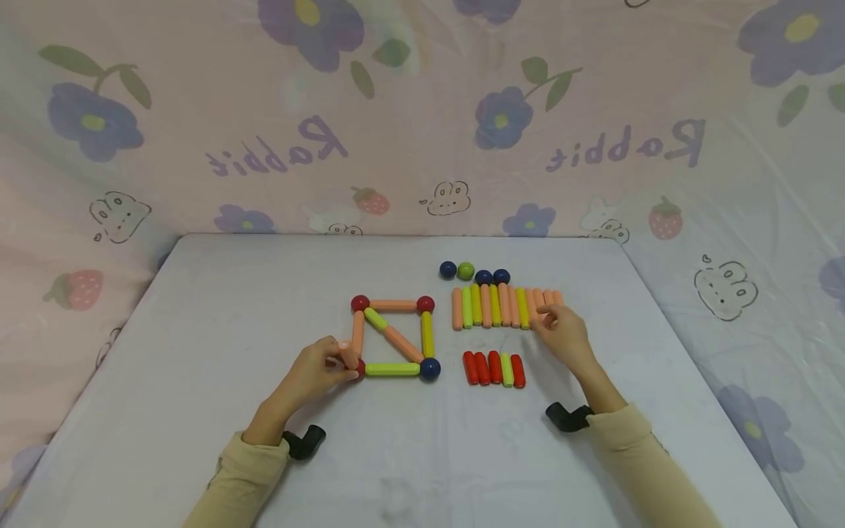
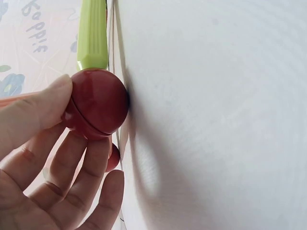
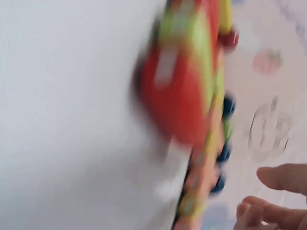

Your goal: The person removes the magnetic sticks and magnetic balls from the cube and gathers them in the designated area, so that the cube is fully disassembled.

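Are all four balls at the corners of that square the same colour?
No, the near right ball is dark blue, while the other three corner balls are red.

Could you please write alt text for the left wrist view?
A left hand grips a red ball that meets a lime-green stick. A white tabletop fills the right side; another red ball shows partly behind the hand.

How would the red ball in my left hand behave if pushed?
The red ball is round, so on its own it would probably roll. The green stick touching it might block or drag on that. Its glossy surface could be a bit slippery.
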Tool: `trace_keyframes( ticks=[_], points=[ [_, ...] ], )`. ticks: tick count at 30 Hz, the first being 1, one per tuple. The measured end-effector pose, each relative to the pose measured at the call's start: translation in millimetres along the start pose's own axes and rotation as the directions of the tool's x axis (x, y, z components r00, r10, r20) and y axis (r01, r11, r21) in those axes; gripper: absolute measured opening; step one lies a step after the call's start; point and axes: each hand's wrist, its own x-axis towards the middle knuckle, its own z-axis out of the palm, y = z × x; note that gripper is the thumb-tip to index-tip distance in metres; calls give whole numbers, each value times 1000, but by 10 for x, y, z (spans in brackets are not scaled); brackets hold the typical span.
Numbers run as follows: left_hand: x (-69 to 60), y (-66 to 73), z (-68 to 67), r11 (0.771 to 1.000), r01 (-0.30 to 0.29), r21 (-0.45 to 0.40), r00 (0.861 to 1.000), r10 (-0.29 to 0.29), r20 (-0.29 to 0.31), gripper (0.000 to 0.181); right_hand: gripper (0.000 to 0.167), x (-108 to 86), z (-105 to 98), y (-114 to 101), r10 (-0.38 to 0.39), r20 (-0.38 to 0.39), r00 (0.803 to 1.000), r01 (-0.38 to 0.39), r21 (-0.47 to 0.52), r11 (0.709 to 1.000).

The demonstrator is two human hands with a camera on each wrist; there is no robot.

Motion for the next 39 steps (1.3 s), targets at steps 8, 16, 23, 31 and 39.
trace_keyframes(
  ticks=[8, 16, 23, 31, 39],
  points=[
    [4, 4, -6, 999, 29, -18, 1000, -29, 9, 12, 29, -342, 473, -830, -292, 180, 939, 243, 253, 936],
    [29, 21, 1, 999, 40, 4, 999, -40, -1, 10, 37, -469, 971, -1508, -482, 269, 834, 341, 435, 834],
    [16, 47, -14, 1000, 10, 17, 1000, -9, -6, 7, 44, -453, 1262, -1834, -501, 247, 830, 374, 420, 827],
    [10, 20, 0, 999, 8, 39, 1000, -7, -15, 11, 23, -437, 1429, -1921, -518, 152, 842, 439, 368, 820],
    [11, 6, 2, 998, 10, 62, 1000, -8, -23, 12, 21, -449, 1371, -1914, -444, 255, 859, 273, 505, 819]
  ],
)
